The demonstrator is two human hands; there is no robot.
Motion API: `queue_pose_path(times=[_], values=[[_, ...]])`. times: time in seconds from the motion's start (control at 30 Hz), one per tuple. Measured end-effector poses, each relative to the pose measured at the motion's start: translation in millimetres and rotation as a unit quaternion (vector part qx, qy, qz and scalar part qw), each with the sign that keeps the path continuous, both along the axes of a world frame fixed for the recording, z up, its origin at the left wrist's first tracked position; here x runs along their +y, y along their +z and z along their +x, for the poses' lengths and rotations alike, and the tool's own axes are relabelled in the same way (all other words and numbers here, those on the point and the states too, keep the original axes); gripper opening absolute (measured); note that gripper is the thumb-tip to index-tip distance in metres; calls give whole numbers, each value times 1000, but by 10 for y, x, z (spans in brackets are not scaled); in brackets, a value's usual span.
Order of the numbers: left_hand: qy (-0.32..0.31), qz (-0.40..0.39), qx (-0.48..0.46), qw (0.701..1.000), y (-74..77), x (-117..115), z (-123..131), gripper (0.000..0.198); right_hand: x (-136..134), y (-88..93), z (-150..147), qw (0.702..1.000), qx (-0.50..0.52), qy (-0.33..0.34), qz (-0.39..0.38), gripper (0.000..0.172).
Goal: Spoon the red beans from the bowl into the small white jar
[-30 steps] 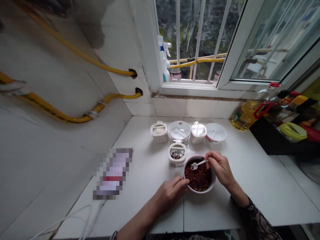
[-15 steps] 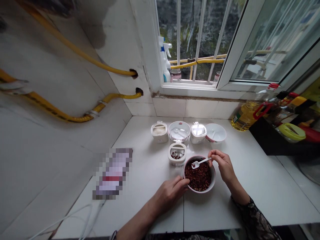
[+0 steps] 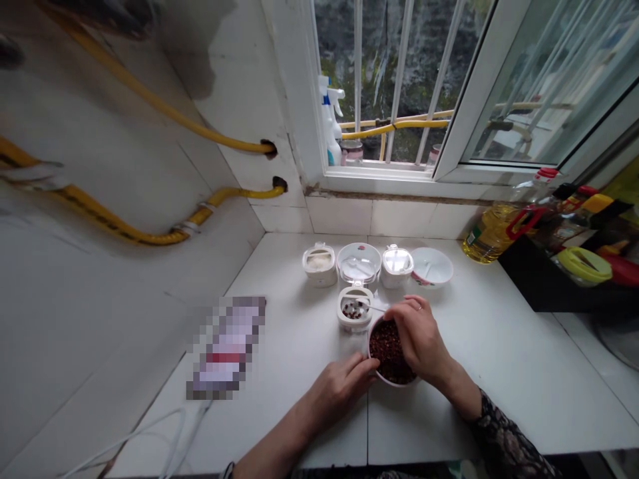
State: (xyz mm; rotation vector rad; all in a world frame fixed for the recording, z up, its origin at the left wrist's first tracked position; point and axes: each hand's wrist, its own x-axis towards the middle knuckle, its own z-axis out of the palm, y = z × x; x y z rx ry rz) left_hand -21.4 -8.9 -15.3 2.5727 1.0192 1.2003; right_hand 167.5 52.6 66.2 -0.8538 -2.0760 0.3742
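Observation:
A pink bowl (image 3: 375,372) of dark red peppercorns (image 3: 385,347) stands on the white counter in front of me. My left hand (image 3: 339,382) rests against the bowl's left rim with its fingers curled on it. My right hand (image 3: 418,336) hovers over the bowl, pinching a small white spoon (image 3: 367,305) whose tip sits over the open small white jar (image 3: 354,309) just behind the bowl. That jar holds a few peppercorns.
Behind stand two lidded seasoning jars (image 3: 320,263) (image 3: 397,265), a clear lid (image 3: 358,261) and a white dish (image 3: 431,265). An oil bottle (image 3: 496,223) and a black rack of bottles (image 3: 574,259) fill the right. A blurred packet (image 3: 227,347) lies left; white cable (image 3: 140,436) runs near the front edge.
My right hand has swung left, carrying the spoon from above the bowl across to the small open jar. The left hand has stayed on the bowl's rim.

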Motion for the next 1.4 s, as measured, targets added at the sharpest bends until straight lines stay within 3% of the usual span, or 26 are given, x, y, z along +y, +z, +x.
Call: queue_pose_path(times=[0.1,0.3,0.43,0.63,0.8,0.97,1.4], values=[[1,1,3,1000,12,0,-2,20,22,-9,2,996,-56,28,58,25],[-1,12,-3,1000,4,14,5,19,29,97,275,998,-10,-25,51,19],[3,15,2,1000,8,12,4,19,52,52,392,998,-39,-33,42,18],[2,8,1,1000,10,9,5,20,58,-128,297,996,-43,-10,-74,22],[0,2,1,1000,-9,7,3,20,56,-126,320,980,33,-71,-185,20],[-4,0,-1,1000,-3,9,-1,18,69,-122,373,951,116,-82,-275,20],[-3,10,-3,1000,12,14,7,18,92,-149,363,938,142,-104,-300,20]])
